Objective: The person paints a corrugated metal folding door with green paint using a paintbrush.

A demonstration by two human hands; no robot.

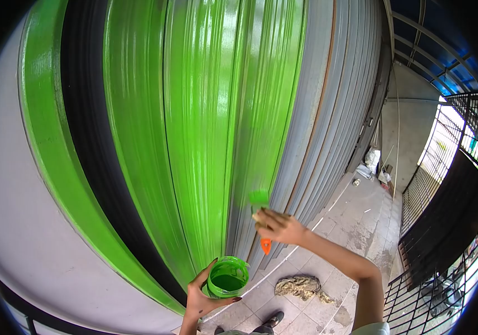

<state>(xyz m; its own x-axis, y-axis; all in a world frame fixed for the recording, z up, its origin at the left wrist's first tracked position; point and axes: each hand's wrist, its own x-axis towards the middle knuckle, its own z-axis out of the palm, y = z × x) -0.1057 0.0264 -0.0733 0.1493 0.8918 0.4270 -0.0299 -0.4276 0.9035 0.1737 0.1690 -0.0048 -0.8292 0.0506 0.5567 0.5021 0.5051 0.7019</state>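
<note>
My left hand (198, 297) is wrapped round a tub of green paint (229, 277), its mouth facing up and green smeared over the rim. In my right hand (279, 226) is a paintbrush (266, 245) with an orange handle end. Its green-coated bristles point up against the ribbed metal door (250, 139), slightly blurred. Above the brush the panel is wet, glossy green. Below it, grey metal shows. To the left several panels are green, with a black strip (85, 111) among them; the panels on the right (339, 111) are bare grey.
A crumpled, patterned cloth (297, 286) lies on the tiled floor (356, 223) near my feet (275, 319). White bags (371, 160) rest by the far wall. A black metal grille (428, 167) stands on the right, and a pale wall (10, 167) on the left.
</note>
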